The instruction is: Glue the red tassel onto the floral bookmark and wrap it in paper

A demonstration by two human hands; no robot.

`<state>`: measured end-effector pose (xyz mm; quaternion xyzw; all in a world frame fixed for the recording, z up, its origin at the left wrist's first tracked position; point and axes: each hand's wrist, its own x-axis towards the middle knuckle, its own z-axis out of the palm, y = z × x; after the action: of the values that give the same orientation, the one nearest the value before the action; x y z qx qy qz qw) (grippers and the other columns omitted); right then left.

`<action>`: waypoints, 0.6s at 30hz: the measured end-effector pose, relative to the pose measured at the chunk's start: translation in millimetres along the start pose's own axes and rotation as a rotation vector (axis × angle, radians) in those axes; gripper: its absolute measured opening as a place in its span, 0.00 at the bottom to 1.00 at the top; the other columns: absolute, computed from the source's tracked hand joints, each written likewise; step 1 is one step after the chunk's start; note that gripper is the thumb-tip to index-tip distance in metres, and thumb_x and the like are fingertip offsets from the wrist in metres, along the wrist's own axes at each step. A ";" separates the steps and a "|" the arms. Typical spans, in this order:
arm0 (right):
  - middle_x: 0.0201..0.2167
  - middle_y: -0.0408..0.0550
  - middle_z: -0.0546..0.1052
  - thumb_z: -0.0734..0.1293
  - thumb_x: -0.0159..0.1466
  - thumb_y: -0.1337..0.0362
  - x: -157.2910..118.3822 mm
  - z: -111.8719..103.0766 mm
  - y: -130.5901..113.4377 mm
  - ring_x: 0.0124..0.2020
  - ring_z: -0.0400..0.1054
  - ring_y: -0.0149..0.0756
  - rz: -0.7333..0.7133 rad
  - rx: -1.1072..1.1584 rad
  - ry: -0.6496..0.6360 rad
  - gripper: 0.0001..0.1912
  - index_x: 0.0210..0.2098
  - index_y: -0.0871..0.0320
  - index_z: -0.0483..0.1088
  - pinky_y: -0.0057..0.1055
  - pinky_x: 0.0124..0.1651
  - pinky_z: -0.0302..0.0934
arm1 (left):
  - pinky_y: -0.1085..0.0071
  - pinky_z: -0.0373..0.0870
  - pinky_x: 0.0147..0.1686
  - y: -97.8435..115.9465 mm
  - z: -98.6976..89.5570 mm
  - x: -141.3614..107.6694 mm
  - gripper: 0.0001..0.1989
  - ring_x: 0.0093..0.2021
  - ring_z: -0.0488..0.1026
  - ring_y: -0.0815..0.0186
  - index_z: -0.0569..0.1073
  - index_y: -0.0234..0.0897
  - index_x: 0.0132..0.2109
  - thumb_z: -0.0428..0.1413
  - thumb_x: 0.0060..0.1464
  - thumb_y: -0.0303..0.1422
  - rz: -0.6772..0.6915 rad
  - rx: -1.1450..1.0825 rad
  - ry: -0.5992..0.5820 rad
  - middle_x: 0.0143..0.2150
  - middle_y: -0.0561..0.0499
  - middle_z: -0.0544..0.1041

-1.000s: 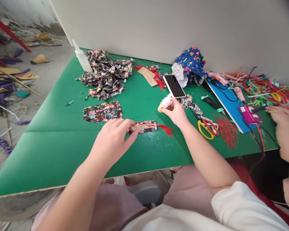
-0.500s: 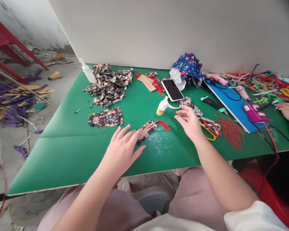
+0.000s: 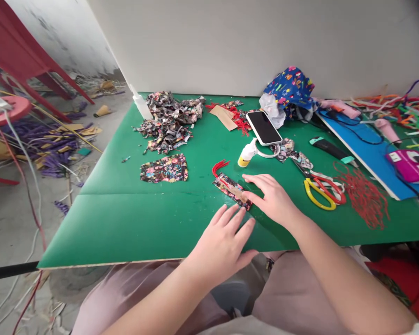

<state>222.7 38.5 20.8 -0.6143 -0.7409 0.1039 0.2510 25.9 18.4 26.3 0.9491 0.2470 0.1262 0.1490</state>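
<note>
A narrow floral fabric bookmark (image 3: 226,185) with a brown strip along it lies on the green tabletop (image 3: 125,223). Its red tassel (image 3: 219,166) points to the far left. My right hand (image 3: 274,200) is over the bookmark's near right end, thumb touching it and fingers apart. My left hand (image 3: 219,246) rests just below that end, fingers spread and its fingertips close to the edge. A small white glue bottle (image 3: 247,153) with a yellow label stands beyond my right hand. To the left lies a flat floral fabric piece (image 3: 164,168).
Behind are a heap of floral scraps (image 3: 171,116), a white squeeze bottle (image 3: 141,106) and a phone (image 3: 264,128). Scissors (image 3: 320,195), red cords (image 3: 366,195), a black cutter (image 3: 331,150) and a blue board (image 3: 363,153) lie to the right.
The bookmark has turned, so its tassel points far left instead of right. My right hand has come down to the bookmark, and my left hand has shifted nearer me. The view has swung left.
</note>
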 end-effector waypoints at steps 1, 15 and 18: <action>0.44 0.50 0.74 0.62 0.60 0.54 -1.3 0.3 -3.7 0.48 0.64 0.42 0.004 -0.018 -0.013 0.25 0.55 0.56 0.61 0.44 0.51 0.61 | 0.56 0.55 0.59 -2.1 -3.6 0.2 0.21 0.59 0.61 0.56 0.68 0.36 0.52 0.48 0.56 0.44 0.016 -0.016 0.015 0.54 0.44 0.70; 0.45 0.49 0.71 0.64 0.58 0.63 -7.9 8.3 -17.4 0.48 0.62 0.43 -0.047 -0.089 -0.101 0.34 0.61 0.52 0.48 0.43 0.51 0.59 | 0.61 0.65 0.50 -145.2 -55.4 -23.6 0.15 0.47 0.70 0.57 0.73 0.36 0.44 0.45 0.59 0.37 -0.472 0.379 0.185 0.46 0.45 0.75; 0.46 0.47 0.70 0.63 0.58 0.66 -7.8 0.6 -18.5 0.49 0.61 0.41 -0.051 -0.023 -0.174 0.34 0.61 0.51 0.48 0.42 0.53 0.58 | 0.63 0.66 0.45 -143.6 -54.6 -22.2 0.13 0.42 0.71 0.59 0.74 0.37 0.38 0.45 0.59 0.36 -0.486 0.364 0.193 0.41 0.47 0.76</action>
<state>207.5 26.9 26.9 -0.5866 -0.7765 0.1421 0.1812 -71.9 138.9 23.5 0.8571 0.4980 0.1299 -0.0215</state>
